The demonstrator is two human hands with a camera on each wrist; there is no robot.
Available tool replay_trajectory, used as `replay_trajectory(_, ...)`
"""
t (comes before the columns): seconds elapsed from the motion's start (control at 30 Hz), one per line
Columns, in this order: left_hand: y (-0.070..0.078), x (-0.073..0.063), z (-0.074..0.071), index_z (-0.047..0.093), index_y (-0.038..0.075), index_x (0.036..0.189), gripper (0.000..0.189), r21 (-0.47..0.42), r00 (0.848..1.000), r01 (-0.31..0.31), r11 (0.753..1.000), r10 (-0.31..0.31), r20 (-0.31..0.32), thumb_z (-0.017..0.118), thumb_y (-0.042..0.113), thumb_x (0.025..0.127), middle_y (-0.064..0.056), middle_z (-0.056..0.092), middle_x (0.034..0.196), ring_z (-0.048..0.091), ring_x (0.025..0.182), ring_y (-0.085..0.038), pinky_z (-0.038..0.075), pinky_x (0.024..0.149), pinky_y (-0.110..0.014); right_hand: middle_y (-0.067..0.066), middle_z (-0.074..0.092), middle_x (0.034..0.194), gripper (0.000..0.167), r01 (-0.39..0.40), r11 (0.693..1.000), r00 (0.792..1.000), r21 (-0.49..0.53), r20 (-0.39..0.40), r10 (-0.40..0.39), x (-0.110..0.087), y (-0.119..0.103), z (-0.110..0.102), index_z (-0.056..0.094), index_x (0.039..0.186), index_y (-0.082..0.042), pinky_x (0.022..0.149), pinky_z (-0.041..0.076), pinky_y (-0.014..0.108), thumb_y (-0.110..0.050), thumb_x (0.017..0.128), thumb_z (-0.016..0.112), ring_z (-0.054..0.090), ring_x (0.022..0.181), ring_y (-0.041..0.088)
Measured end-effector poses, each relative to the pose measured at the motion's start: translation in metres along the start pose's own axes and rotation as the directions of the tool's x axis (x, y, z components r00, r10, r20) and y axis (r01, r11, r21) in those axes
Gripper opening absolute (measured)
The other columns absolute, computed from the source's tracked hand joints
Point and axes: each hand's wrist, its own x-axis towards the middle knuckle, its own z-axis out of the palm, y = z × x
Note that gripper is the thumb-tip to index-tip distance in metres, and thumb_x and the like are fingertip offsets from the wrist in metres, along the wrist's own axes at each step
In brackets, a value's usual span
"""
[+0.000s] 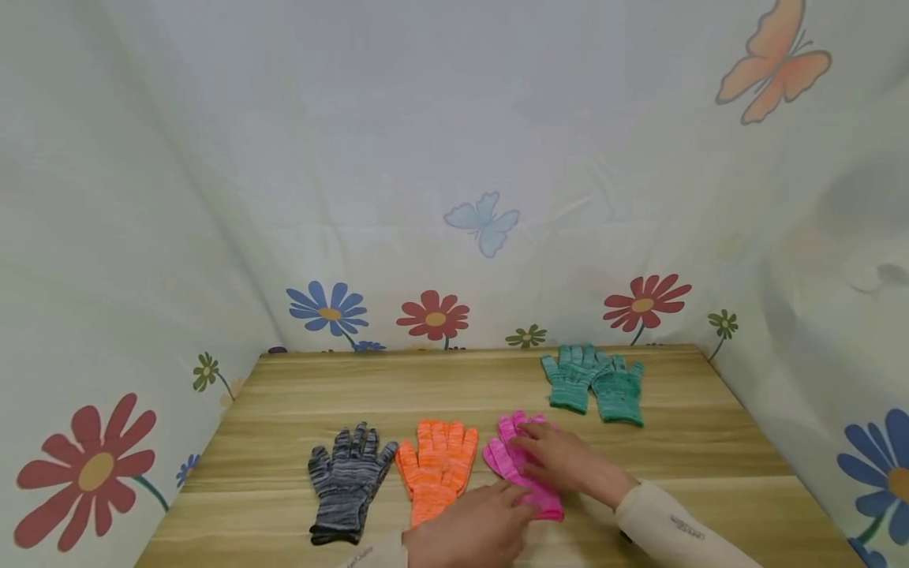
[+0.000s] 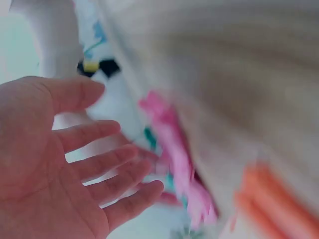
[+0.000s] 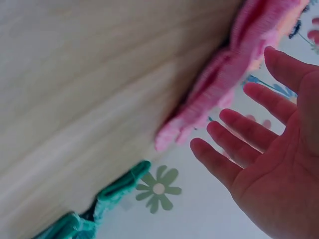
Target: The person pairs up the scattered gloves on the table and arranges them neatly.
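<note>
A pink knit glove lies on the table with its fingers toward the back and its cuff toward the front. My right hand is over its right side, hiding part of it; in the right wrist view the fingers are straight and spread, with nothing in the palm. Near the pink cuff is my left hand, which partly covers the cuff of an orange glove. The left wrist view shows the left fingers extended and apart, the palm bare, beside the pink glove.
Left of the orange glove lies a grey-and-black glove. Two green gloves overlap at the back right of the wooden table. A white curtain with printed flowers and butterflies surrounds the table's back and sides.
</note>
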Motion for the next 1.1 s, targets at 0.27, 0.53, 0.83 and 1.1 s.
replay_trajectory(0.27, -0.053, -0.036, -0.019, 0.055, 0.025, 0.138, 0.048, -0.024, 0.968, 0.248, 0.969, -0.248, -0.033, 0.066, 0.014, 0.092, -0.004, 0.047, 0.148, 0.045, 0.136, -0.025, 0.051, 0.099, -0.04, 0.012, 0.051, 0.145, 0.049, 0.092, 0.995, 0.995, -0.04, 0.043, -0.09, -0.022, -0.007, -0.01, 0.058, 0.137, -0.022, 0.095, 0.053, 0.049, -0.03, 0.091, 0.069, 0.053, 0.129, 0.032)
replay_trajectory(0.53, -0.08, -0.046, 0.001, 0.056, 0.026, 0.137, 0.046, -0.094, 0.941, 0.338, 0.937, -0.333, 0.063, 0.064, 0.019, 0.092, -0.006, 0.049, 0.147, 0.047, 0.136, -0.03, 0.052, 0.097, -0.044, 0.01, 0.05, 0.146, 0.054, 0.059, 0.998, 0.994, -0.02, 0.088, -0.057, -0.02, -0.011, 0.0, 0.055, 0.14, -0.022, 0.102, 0.049, 0.048, -0.038, 0.091, 0.068, 0.048, 0.134, 0.03)
replay_trajectory(0.83, -0.085, -0.046, 0.003, 0.055, 0.023, 0.139, 0.047, -0.127, 0.92, 0.392, 0.911, -0.385, 0.075, 0.062, 0.02, 0.092, -0.008, 0.045, 0.151, 0.042, 0.14, -0.031, 0.045, 0.106, -0.049, 0.009, 0.048, 0.148, 0.054, 0.057, 0.998, 0.997, 0.003, 0.056, -0.057, -0.013, -0.013, 0.006, 0.054, 0.142, -0.025, 0.104, 0.047, 0.05, -0.042, 0.092, 0.065, 0.047, 0.136, 0.03)
replay_trajectory(1.1, -0.093, -0.046, 0.007, 0.053, 0.024, 0.141, 0.05, -0.175, 0.926, 0.378, 0.909, -0.368, 0.087, 0.062, 0.018, 0.092, -0.006, 0.041, 0.154, 0.039, 0.143, -0.029, 0.043, 0.108, -0.049, 0.011, 0.047, 0.149, 0.054, 0.06, 0.998, 0.997, -0.005, 0.049, -0.059, -0.007, -0.017, 0.008, 0.054, 0.141, -0.022, 0.109, 0.041, 0.053, -0.041, 0.092, 0.066, 0.041, 0.139, 0.036)
